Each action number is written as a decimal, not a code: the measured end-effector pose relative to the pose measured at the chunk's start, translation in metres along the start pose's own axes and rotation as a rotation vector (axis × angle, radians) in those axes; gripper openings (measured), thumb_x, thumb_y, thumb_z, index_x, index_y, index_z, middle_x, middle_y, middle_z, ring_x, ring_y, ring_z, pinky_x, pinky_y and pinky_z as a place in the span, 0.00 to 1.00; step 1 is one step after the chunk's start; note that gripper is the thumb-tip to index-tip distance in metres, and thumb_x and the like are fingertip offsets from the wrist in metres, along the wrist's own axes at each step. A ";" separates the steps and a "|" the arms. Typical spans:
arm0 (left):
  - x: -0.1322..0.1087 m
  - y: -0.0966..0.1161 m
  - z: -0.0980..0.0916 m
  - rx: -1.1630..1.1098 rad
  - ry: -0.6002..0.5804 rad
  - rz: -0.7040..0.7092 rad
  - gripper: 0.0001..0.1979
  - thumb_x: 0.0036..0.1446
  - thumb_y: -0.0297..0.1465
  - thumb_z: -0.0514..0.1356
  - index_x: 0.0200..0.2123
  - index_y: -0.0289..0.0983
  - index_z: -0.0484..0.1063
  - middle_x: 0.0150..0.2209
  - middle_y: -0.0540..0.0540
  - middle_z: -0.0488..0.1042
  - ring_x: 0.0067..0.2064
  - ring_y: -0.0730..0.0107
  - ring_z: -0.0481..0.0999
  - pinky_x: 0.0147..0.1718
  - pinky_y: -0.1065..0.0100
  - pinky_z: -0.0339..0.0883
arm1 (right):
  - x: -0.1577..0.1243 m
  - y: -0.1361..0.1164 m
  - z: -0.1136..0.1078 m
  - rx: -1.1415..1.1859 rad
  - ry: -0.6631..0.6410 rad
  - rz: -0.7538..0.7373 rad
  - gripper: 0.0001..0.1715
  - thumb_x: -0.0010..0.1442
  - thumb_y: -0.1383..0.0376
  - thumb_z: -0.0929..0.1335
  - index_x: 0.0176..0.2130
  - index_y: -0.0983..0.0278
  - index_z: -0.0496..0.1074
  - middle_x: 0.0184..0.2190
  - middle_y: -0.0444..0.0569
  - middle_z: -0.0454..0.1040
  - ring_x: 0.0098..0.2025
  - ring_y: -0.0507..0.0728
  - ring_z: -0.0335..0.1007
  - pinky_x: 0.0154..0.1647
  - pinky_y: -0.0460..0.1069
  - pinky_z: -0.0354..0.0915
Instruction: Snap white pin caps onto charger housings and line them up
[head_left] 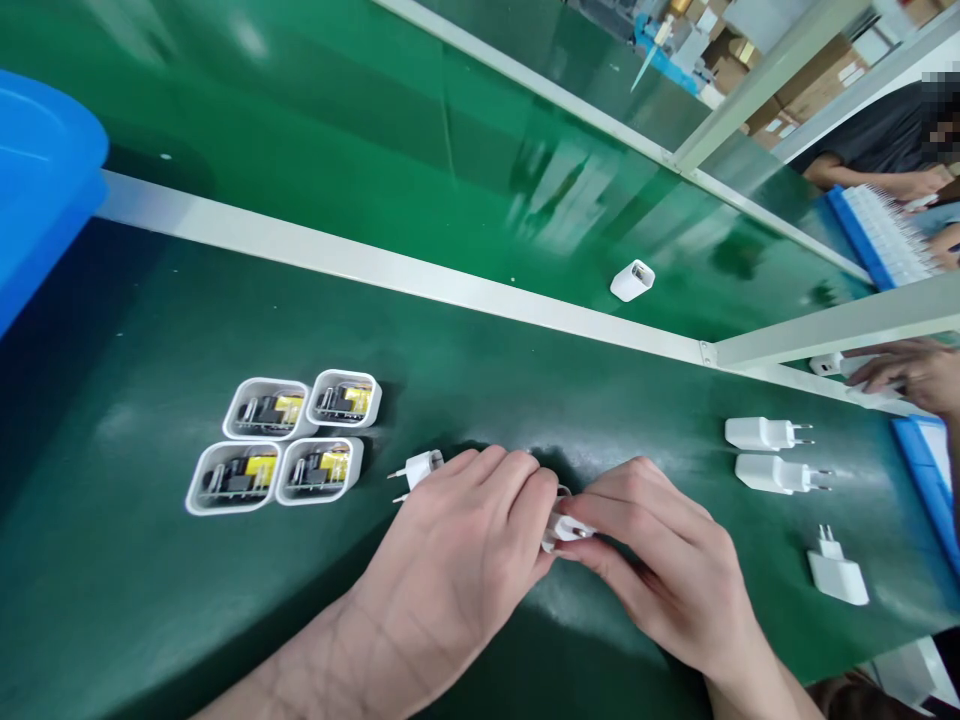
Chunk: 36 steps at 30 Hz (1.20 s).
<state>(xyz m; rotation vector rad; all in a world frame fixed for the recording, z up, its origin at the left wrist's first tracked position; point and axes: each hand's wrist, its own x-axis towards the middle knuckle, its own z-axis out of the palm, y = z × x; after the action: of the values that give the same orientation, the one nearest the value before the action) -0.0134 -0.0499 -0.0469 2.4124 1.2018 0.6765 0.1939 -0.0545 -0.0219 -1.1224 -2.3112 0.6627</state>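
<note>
My left hand is closed round a white charger part, most of it hidden by the fingers. The fingertips of my right hand pinch the same part from the right. Beside my left knuckles a white plug piece with metal pins pointing left shows partly. Farther left, several open white charger housings stand grouped together, with black and yellow electronic components inside. Right of my right hand, two white chargers lie side by side, and another charger lies nearer me.
A white rail crosses the green table. Beyond it lies a white housing. A blue bin stands at left. At right, another person's hand is by a white charger; a blue tray sits below.
</note>
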 end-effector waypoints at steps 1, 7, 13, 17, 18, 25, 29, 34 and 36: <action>0.000 0.000 0.000 -0.001 0.003 0.001 0.04 0.65 0.30 0.61 0.40 0.36 0.71 0.38 0.46 0.77 0.36 0.62 0.76 0.33 0.61 0.68 | 0.000 0.000 0.000 -0.004 -0.012 0.002 0.16 0.66 0.72 0.70 0.53 0.59 0.71 0.38 0.49 0.77 0.36 0.59 0.73 0.37 0.56 0.68; 0.002 0.001 0.005 -0.024 0.012 -0.013 0.07 0.65 0.33 0.62 0.39 0.36 0.71 0.37 0.47 0.76 0.36 0.63 0.75 0.33 0.60 0.68 | -0.004 -0.002 0.003 -0.078 -0.046 0.016 0.20 0.67 0.72 0.69 0.56 0.56 0.69 0.40 0.48 0.78 0.36 0.60 0.72 0.37 0.57 0.68; 0.002 -0.001 0.003 -0.037 0.004 -0.007 0.04 0.66 0.30 0.59 0.40 0.36 0.71 0.36 0.47 0.74 0.35 0.63 0.73 0.33 0.60 0.68 | -0.002 -0.001 0.004 -0.148 -0.074 -0.028 0.14 0.69 0.73 0.67 0.52 0.61 0.70 0.40 0.50 0.77 0.36 0.58 0.68 0.38 0.55 0.65; 0.002 -0.002 0.002 0.010 -0.028 -0.002 0.04 0.66 0.31 0.59 0.39 0.36 0.70 0.37 0.46 0.74 0.37 0.61 0.74 0.36 0.59 0.69 | -0.003 0.002 0.010 -0.265 -0.072 -0.096 0.11 0.69 0.73 0.66 0.50 0.63 0.71 0.40 0.52 0.76 0.38 0.58 0.66 0.39 0.54 0.62; 0.002 -0.003 0.003 0.024 -0.039 0.001 0.04 0.66 0.31 0.59 0.39 0.36 0.70 0.37 0.46 0.74 0.38 0.61 0.75 0.37 0.59 0.69 | -0.003 0.002 0.012 -0.288 -0.060 -0.103 0.10 0.70 0.72 0.66 0.49 0.62 0.71 0.40 0.52 0.76 0.38 0.58 0.66 0.39 0.54 0.61; 0.000 -0.001 -0.001 0.083 0.026 0.067 0.19 0.62 0.39 0.67 0.50 0.34 0.69 0.46 0.43 0.76 0.46 0.56 0.76 0.44 0.56 0.71 | 0.002 0.006 -0.003 -0.411 -0.056 -0.013 0.10 0.74 0.65 0.63 0.43 0.62 0.72 0.36 0.50 0.75 0.37 0.58 0.66 0.40 0.53 0.64; -0.004 0.007 -0.013 0.066 0.258 0.124 0.23 0.65 0.41 0.63 0.57 0.33 0.67 0.51 0.41 0.76 0.50 0.56 0.76 0.46 0.58 0.71 | -0.032 0.016 -0.047 -0.623 0.124 0.251 0.17 0.73 0.53 0.64 0.51 0.62 0.71 0.43 0.54 0.73 0.46 0.62 0.69 0.49 0.57 0.67; -0.016 0.023 -0.041 0.027 0.411 0.144 0.15 0.70 0.37 0.56 0.54 0.35 0.69 0.49 0.42 0.77 0.49 0.57 0.77 0.44 0.58 0.72 | -0.091 0.011 -0.052 -0.647 0.333 0.559 0.29 0.69 0.46 0.65 0.59 0.60 0.67 0.47 0.54 0.70 0.41 0.61 0.72 0.45 0.57 0.71; -0.026 0.031 -0.053 0.032 0.428 0.147 0.13 0.71 0.35 0.54 0.51 0.35 0.71 0.47 0.42 0.78 0.47 0.58 0.78 0.43 0.59 0.72 | -0.102 0.010 -0.033 -0.551 0.210 0.637 0.30 0.69 0.47 0.66 0.63 0.58 0.65 0.48 0.53 0.70 0.38 0.58 0.73 0.42 0.55 0.72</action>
<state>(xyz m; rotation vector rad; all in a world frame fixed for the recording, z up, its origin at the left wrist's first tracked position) -0.0372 -0.0828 0.0061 2.4751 1.1970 1.2786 0.2751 -0.1248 -0.0238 -2.1102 -1.9859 0.0795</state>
